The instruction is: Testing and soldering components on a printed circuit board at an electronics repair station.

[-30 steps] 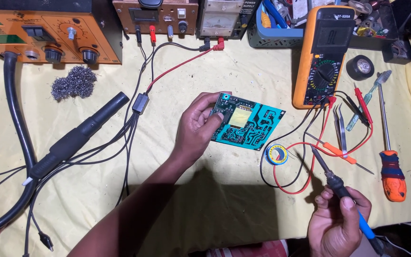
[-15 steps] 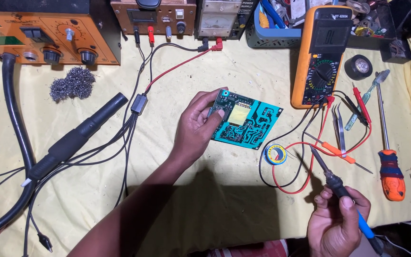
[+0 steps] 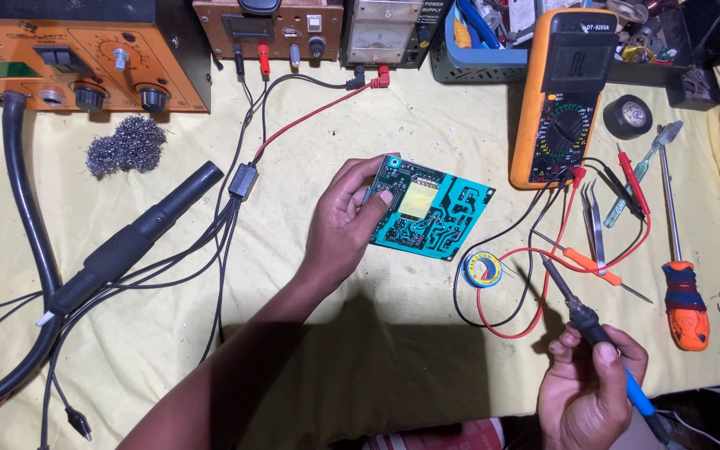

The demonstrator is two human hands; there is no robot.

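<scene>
One circuit board (image 3: 435,208) in left hand (image 3: 345,221)

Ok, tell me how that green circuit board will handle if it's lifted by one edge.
The circuit board looks flat and thin, so probably stiff and light. The left hand grips only its edge, so it may tilt. Small parts stud its face, so likely fragile.

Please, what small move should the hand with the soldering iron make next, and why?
Probably the right hand should bring the soldering iron toward the circuit board. The left hand holds the board at its edge, while the iron's tip points to it but is apart, beyond the solder reel.
</scene>
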